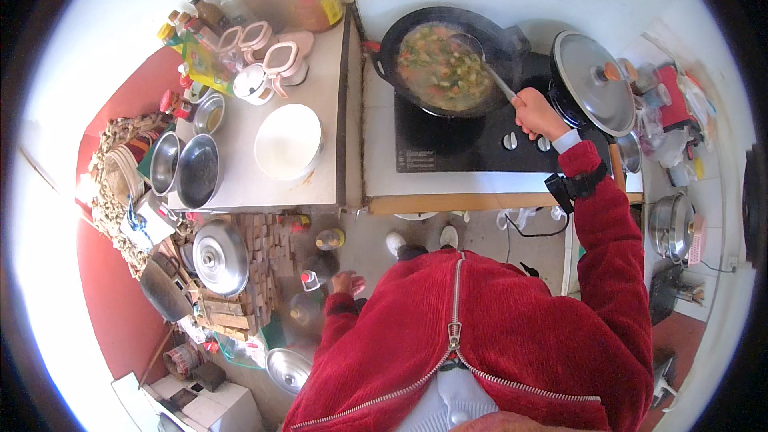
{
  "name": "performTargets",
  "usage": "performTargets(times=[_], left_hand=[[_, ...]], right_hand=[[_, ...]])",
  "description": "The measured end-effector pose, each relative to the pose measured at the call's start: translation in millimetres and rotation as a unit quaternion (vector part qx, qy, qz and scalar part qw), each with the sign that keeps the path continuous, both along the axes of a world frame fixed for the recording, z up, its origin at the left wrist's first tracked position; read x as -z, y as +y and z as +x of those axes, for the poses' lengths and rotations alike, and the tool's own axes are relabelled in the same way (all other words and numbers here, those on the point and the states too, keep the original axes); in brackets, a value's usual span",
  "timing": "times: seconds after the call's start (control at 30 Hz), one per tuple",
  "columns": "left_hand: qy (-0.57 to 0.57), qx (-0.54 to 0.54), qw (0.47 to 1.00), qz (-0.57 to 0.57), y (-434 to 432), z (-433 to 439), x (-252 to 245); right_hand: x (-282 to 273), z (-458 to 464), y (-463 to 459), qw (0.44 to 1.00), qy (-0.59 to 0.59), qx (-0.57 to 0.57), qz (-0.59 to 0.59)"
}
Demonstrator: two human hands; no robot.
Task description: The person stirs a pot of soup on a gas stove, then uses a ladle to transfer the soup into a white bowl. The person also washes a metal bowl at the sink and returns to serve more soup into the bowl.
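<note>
In the head view, my right hand (540,114) is closed around the handle of a metal ladle (499,80). The ladle's bowl rests in a black wok (513,51) holding a soupy mix of chopped vegetables (444,66), green with orange-red bits. Thin steam rises over the wok, which sits on the left side of a black gas cooktop (468,150) with two knobs. My left hand (348,282) hangs low at my side, holding nothing, its fingers somewhat apart. Closest to it is a clear bottle with a red cap (309,280), standing on the floor.
A lidded pan (591,84) occupies the right burner. On the left counter are a white bowl (289,141), metal bowls (198,171), pink-lidded seasoning jars (285,60) and several bottles (207,10). Stacked wood (264,264) with a metal lid (220,257) stands below left.
</note>
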State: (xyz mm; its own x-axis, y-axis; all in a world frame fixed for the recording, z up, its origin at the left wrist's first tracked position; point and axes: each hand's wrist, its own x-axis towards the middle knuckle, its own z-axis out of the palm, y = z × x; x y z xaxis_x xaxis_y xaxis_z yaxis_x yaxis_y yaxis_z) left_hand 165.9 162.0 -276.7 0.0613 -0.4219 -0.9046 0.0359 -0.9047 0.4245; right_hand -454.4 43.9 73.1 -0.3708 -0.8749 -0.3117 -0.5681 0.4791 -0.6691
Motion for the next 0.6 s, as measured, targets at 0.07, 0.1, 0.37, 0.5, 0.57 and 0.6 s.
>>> performTargets(times=[0.07,0.1,0.37,0.5,0.57,0.6], left_hand=[[0.000,0.009,1.000,0.006,1,1,-2],[-0.001,0.014,1.000,0.009,1,2,-2],[0.003,-0.014,0.999,0.035,-10,3,7],[0.003,-0.017,0.999,0.045,-20,-2,1],[0.010,-0.005,0.999,0.036,-24,-7,-3],[-0.003,0.006,0.999,0.038,-25,-9,-5]], right_hand=[[-6,8,-1,0.982,-0.179,0.044,0.037],[-9,11,1,0.975,-0.210,0.062,0.048],[-30,25,29,0.945,-0.320,0.066,0.034],[-40,24,40,0.974,-0.226,0.035,0.010],[-38,18,42,0.985,-0.171,-0.012,-0.019],[-36,13,40,0.995,-0.099,-0.010,-0.004]])
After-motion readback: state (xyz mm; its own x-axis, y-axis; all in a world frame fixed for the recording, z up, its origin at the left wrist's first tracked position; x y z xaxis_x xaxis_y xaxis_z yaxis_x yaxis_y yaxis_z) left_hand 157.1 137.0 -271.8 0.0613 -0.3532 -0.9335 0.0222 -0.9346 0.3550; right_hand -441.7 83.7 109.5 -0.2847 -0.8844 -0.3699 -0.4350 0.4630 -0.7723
